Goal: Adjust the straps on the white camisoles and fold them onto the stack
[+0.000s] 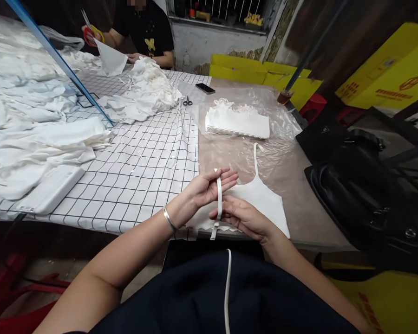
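Observation:
A white camisole point(264, 199) lies flat on the brown tabletop near its front edge, one strap stretching away from me. Its other narrow strap point(219, 197) runs between my hands, with a small slider near its lower end. My left hand point(209, 188), palm up, has the upper part of this strap between thumb and fingers, the fingers fairly straight. Lower down, my right hand point(244, 215) pinches the strap, its fingers bent and partly covering the garment. Beyond them, a folded stack of white garments point(238, 123) rests on clear plastic.
White cloth heaps point(38, 139) cover the left side, beside a white power strip-like box point(52, 188). Small scissors point(187, 100) and a phone point(205, 88) lie farther back. A black bag point(351, 185) stands right. Across the table, a person holds red-and-yellow scissors point(92, 35).

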Motion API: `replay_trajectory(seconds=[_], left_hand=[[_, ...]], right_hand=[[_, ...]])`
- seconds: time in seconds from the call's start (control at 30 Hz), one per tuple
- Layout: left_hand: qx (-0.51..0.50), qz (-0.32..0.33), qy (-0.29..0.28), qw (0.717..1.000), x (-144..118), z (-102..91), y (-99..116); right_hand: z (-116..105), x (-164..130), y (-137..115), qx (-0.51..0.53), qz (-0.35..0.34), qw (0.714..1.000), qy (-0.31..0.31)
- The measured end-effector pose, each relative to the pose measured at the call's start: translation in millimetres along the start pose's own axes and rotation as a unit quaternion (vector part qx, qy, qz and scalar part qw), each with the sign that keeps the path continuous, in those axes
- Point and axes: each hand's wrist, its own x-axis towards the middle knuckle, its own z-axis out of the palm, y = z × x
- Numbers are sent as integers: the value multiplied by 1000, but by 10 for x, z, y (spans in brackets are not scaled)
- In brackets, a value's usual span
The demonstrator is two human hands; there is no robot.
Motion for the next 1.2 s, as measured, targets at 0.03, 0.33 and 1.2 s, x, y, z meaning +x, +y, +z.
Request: replay_trajectory(seconds=[0.03,0.33,1.2], left_hand=[[3,4,4,1000,49,-7,44],[37,21,62,997,448,-175,270],[849,181,111,484,126,-461,-2]], right_hand=[[10,-9,7,-9,19,1000,-9],[-135,-113,17,25,97,995,-10],[-631,692,-659,-20,-60,975,212]])
